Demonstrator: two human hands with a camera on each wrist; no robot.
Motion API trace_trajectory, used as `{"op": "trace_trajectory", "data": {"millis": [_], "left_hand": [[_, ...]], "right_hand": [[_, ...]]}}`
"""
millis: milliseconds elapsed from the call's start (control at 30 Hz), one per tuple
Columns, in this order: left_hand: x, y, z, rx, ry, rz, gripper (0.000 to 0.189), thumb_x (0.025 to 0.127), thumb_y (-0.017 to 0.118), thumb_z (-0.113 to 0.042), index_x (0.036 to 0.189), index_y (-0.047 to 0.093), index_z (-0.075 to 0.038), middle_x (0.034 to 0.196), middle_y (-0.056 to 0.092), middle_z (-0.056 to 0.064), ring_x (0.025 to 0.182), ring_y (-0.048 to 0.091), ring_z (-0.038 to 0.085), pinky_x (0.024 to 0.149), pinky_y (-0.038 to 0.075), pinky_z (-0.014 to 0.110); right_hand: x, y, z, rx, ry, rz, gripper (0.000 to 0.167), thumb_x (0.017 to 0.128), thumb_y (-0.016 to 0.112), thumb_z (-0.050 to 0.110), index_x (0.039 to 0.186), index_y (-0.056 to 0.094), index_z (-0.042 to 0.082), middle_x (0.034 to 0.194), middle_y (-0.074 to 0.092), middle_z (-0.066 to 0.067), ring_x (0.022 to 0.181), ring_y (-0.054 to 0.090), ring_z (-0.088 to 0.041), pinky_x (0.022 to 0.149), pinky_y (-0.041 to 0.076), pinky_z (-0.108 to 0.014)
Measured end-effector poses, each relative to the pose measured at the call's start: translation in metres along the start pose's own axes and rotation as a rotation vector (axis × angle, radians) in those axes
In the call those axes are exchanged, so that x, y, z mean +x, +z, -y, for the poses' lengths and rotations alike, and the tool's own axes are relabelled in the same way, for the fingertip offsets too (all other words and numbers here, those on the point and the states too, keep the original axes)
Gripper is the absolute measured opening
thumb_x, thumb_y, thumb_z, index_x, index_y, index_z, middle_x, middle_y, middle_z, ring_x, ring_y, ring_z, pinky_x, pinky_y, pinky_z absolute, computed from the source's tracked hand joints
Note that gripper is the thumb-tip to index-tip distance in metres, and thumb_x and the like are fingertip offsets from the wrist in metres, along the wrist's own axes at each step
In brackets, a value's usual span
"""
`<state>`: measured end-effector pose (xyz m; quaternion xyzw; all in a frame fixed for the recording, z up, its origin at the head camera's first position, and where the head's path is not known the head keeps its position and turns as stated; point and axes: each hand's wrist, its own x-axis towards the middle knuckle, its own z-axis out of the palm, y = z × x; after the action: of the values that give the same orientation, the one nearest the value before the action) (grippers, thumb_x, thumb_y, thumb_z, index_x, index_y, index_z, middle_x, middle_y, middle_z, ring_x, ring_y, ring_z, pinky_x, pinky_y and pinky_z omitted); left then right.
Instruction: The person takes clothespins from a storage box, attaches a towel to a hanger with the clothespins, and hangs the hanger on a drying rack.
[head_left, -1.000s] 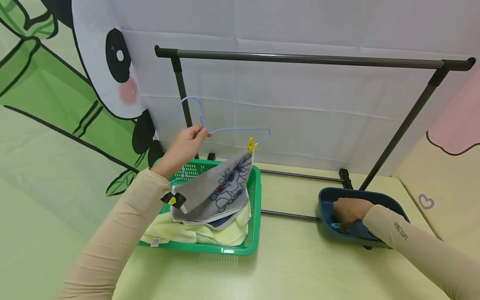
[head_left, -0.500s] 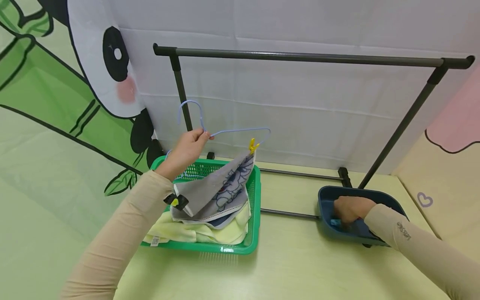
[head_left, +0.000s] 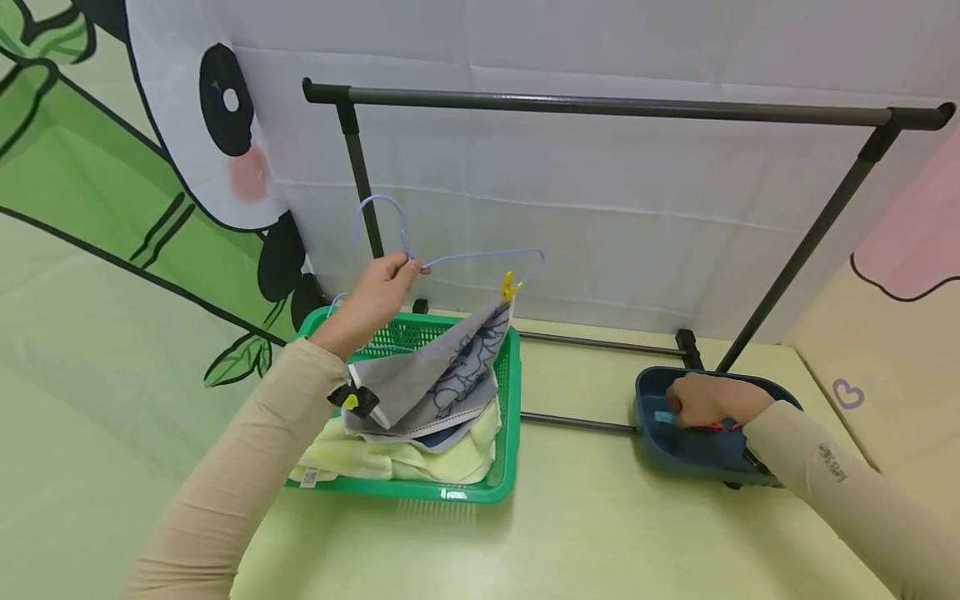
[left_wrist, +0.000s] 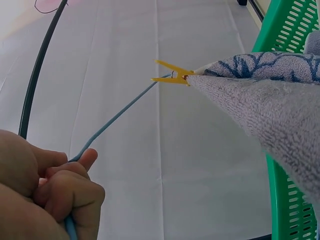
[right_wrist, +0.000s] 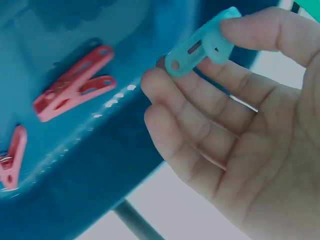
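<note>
1. Head view: main thing that's changed is the right hand [head_left: 716, 400]. It's shifted up and back a touch inside the blue tub [head_left: 667, 457] compared with a second ago, when it was digging lower down. The left hand [head_left: 375, 296] has barely budged: it's got the light blue hanger [head_left: 487, 252] pinched at the neck, held up below the rack bar [head_left: 600, 105]. The grey cloth [head_left: 408, 383] dangles from one end by a yellow clip [head_left: 510, 287], and its lower part sags into the green basket [head_left: 513, 392] over a pale yellow cloth [head_left: 453, 465].

2. Left wrist view: thumb and fingers are bunched tight round the hanger wire, which runs out to the yellow clip. That clip bites a single corner of the cloth. No other clip on it that I can see, so I'd call the hanging only part done.

3. Right wrist view: here's the payoff. There's a teal clip [right_wrist: 212, 37] pinched between thumb and fingers, lower fingers loosely bent, and a couple of red clips [right_wrist: 62, 92] lie in the tub beside it. My read: the rummaging bit is basically sorted and a clip's been picked.
</note>
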<state>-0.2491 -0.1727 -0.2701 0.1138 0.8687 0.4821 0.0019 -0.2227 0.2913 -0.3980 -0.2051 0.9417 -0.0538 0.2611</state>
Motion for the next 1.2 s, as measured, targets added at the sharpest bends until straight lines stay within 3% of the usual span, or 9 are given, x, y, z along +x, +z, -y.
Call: {"op": "trace_trajectory", "data": {"millis": [133, 267, 367, 500, 733, 900, 1200], "left_hand": [[0.000, -0.004, -0.004, -0.015, 0.020, -0.011, 0.034, 0.104, 0.035, -0.026, 0.110, 0.057, -0.001, 0.091, 0.050, 0.011, 0.069, 0.032, 0.019, 0.063, 0.028, 0.033], [-0.002, -0.008, -0.009, -0.017, 0.033, -0.003, 0.035, 0.104, 0.035, -0.029, 0.111, 0.058, -0.004, 0.070, 0.046, 0.005, 0.053, 0.028, 0.016, 0.052, 0.027, 0.029], [-0.003, -0.010, -0.014, -0.024, 0.052, 0.008, 0.035, 0.104, 0.036, -0.031, 0.098, 0.056, -0.003, 0.060, 0.039, 0.003, 0.044, 0.022, 0.013, 0.045, 0.024, 0.028], [-0.001, -0.010, -0.022, -0.043, 0.068, -0.006, 0.037, 0.104, 0.036, -0.031, 0.078, 0.044, -0.005, 0.073, 0.046, 0.006, 0.048, 0.023, 0.015, 0.048, 0.025, 0.029], [0.000, -0.010, -0.033, -0.060, 0.093, -0.045, 0.036, 0.103, 0.039, -0.030, 0.076, 0.043, -0.007, 0.075, 0.039, 0.007, 0.051, 0.021, 0.015, 0.049, 0.021, 0.028], [0.000, -0.005, -0.034, -0.070, 0.078, -0.008, 0.035, 0.103, 0.038, -0.032, 0.080, 0.045, -0.007, 0.076, 0.044, 0.007, 0.047, 0.021, 0.015, 0.046, 0.021, 0.028], [0.004, 0.005, -0.028, -0.068, 0.013, 0.071, 0.032, 0.104, 0.035, -0.031, 0.091, 0.052, -0.007, 0.071, 0.038, 0.004, 0.050, 0.026, 0.015, 0.052, 0.026, 0.029]], "right_hand": [[-0.002, -0.007, 0.005, 0.014, -0.006, -0.020, 0.004, 0.087, 0.062, 0.013, 0.086, 0.060, 0.011, 0.078, 0.054, 0.002, 0.065, 0.049, -0.014, 0.063, 0.043, -0.034], [-0.005, -0.014, 0.014, 0.051, -0.005, -0.030, 0.005, 0.088, 0.061, 0.013, 0.090, 0.060, 0.008, 0.081, 0.054, 0.000, 0.066, 0.049, -0.015, 0.063, 0.043, -0.035], [-0.007, -0.017, 0.019, 0.044, -0.002, -0.038, 0.006, 0.089, 0.060, 0.014, 0.091, 0.060, 0.008, 0.080, 0.054, 0.000, 0.066, 0.049, -0.015, 0.062, 0.043, -0.034], [-0.010, -0.022, 0.022, 0.043, -0.005, -0.057, 0.008, 0.091, 0.059, 0.015, 0.091, 0.061, 0.008, 0.076, 0.054, 0.002, 0.063, 0.048, -0.013, 0.061, 0.041, -0.033], [-0.012, -0.029, 0.027, 0.050, -0.055, -0.136, 0.010, 0.091, 0.058, 0.015, 0.091, 0.063, 0.007, 0.085, 0.057, 0.000, 0.071, 0.049, -0.017, 0.067, 0.044, -0.038], [-0.009, -0.031, 0.030, 0.062, -0.095, -0.211, 0.014, 0.089, 0.057, 0.013, 0.097, 0.066, 0.005, 0.094, 0.062, -0.004, 0.085, 0.059, -0.024, 0.075, 0.048, -0.044], [-0.008, -0.036, 0.051, 0.064, -0.262, -0.365, 0.013, 0.087, 0.055, 0.006, 0.097, 0.064, 0.008, 0.086, 0.053, 0.000, 0.061, 0.038, -0.010, 0.057, 0.035, -0.028]]}}
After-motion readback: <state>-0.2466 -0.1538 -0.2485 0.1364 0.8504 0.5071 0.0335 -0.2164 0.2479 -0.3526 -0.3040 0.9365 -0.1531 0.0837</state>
